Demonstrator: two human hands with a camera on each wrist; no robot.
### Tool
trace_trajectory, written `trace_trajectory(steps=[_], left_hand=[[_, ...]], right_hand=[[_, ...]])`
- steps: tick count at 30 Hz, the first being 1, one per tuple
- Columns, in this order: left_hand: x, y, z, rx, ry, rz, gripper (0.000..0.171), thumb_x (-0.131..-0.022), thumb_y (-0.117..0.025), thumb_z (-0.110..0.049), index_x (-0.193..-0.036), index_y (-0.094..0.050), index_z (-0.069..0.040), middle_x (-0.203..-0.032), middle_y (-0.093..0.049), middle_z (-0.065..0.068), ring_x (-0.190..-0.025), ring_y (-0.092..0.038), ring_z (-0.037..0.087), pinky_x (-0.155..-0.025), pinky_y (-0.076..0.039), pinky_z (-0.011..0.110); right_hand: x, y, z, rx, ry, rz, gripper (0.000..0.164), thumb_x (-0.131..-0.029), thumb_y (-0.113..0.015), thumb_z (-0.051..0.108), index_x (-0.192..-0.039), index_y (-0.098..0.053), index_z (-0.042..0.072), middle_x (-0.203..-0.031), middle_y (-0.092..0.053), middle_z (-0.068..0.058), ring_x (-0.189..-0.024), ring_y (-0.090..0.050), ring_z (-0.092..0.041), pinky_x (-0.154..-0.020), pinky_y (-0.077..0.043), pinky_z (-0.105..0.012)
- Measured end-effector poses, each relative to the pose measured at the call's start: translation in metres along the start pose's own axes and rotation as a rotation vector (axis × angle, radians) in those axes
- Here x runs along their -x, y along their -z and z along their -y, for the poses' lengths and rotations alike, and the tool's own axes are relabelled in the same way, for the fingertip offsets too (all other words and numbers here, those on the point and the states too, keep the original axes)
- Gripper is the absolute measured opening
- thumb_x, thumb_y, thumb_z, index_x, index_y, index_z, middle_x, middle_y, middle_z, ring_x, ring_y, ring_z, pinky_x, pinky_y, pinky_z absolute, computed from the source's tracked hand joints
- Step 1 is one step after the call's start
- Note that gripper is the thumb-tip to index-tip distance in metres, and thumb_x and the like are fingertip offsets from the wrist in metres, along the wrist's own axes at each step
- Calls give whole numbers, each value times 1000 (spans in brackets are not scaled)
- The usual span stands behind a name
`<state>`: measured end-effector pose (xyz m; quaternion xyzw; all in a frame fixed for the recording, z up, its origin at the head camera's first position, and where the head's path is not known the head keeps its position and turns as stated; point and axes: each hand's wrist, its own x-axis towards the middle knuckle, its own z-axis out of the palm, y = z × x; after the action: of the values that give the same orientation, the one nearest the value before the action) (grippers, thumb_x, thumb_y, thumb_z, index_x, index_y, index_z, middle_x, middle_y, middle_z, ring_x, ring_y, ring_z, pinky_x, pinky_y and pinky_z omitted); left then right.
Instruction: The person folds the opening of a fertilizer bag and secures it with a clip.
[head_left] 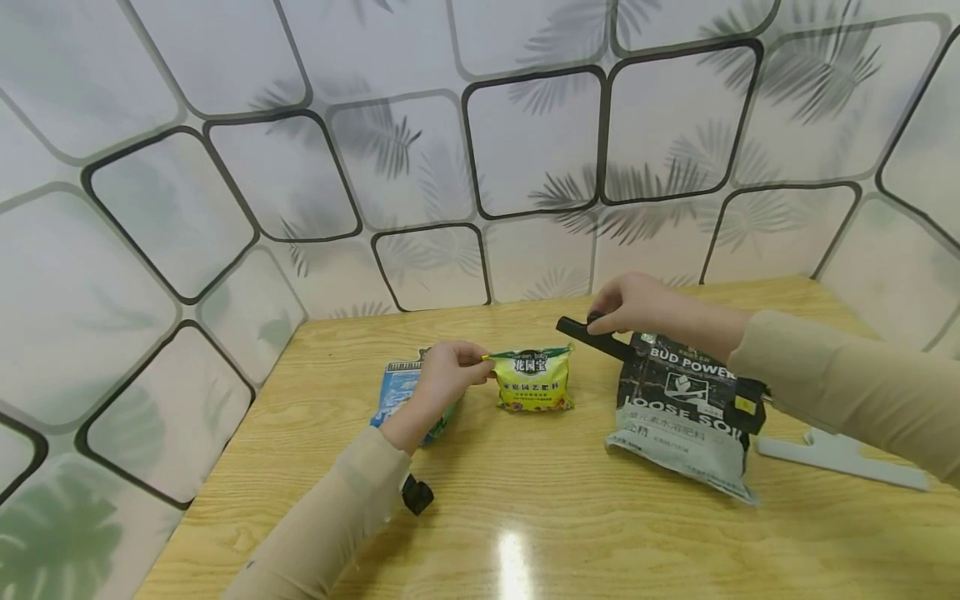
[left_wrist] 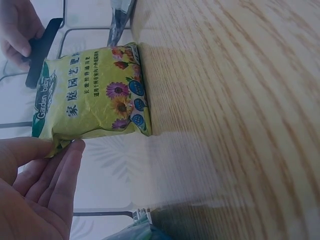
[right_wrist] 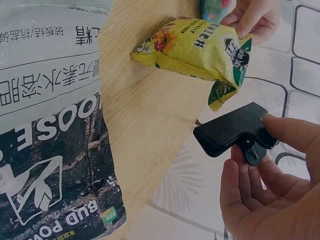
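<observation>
My left hand (head_left: 446, 379) pinches the top left corner of a small yellow fertilizer bag (head_left: 534, 387), which stands upright on the table. In the left wrist view, thumb and fingers hold that bag's (left_wrist: 95, 95) corner. With my right hand (head_left: 637, 304) I grip a black bag clip (right_wrist: 232, 129) between thumb and fingers, above and to the right of the yellow bag. The clip and the bag's folded top (right_wrist: 222, 92) are apart in the right wrist view. Below my right hand stands a larger black-and-white soil bag (head_left: 675, 408).
A blue bag (head_left: 392, 392) stands at the left, partly hidden behind my left hand, with a clip at its top. A pale grey clip (head_left: 840, 458) lies at the right. Some black object (head_left: 417, 494) shows beside my left sleeve. Patterned panels (head_left: 540, 150) rise behind the table.
</observation>
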<state>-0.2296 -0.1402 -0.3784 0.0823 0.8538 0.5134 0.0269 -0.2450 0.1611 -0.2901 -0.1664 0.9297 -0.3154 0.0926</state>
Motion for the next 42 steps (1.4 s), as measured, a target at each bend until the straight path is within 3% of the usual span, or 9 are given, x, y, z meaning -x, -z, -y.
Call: trace_trajectory(steps=[6,29,34,42], left_hand=[[0,0,-1,-5,1,2,18,-101,-73,-8,-115,-78,1,-109,-81,21,-103,-78,42,-95,-66,49],[-2,0,1,-11,11,-8,18,-100,-74,-9,-114,-79,0,-109,-81,20,-101,-78,41,-94,-67,47],[-2,0,1,-11,6,-8,17,-100,-74,-9,-114,-79,0,-108,-81,19,-101,-78,40,-93,-67,46],[-1,0,0,-5,2,2,17,-100,-74,-9,-114,-79,0,-107,-82,19,-101,-78,40,-94,-66,49]], right_hand=[[0,0,5,26,6,19,26,-97,-78,18,-114,-76,-2,-107,-79,-19,-93,-74,-28,-83,-64,-44],[0,-2,17,87,74,13,27,-94,-81,14,-113,-78,-4,-108,-79,-21,-100,-75,-34,-88,-63,-50],[-1,-4,21,99,83,0,25,-92,-83,15,-110,-79,-1,-104,-80,-17,-98,-75,-31,-89,-62,-50],[-2,-6,26,100,80,15,22,-93,-82,17,-111,-78,5,-114,-78,-19,-108,-73,-35,-90,-62,-52]])
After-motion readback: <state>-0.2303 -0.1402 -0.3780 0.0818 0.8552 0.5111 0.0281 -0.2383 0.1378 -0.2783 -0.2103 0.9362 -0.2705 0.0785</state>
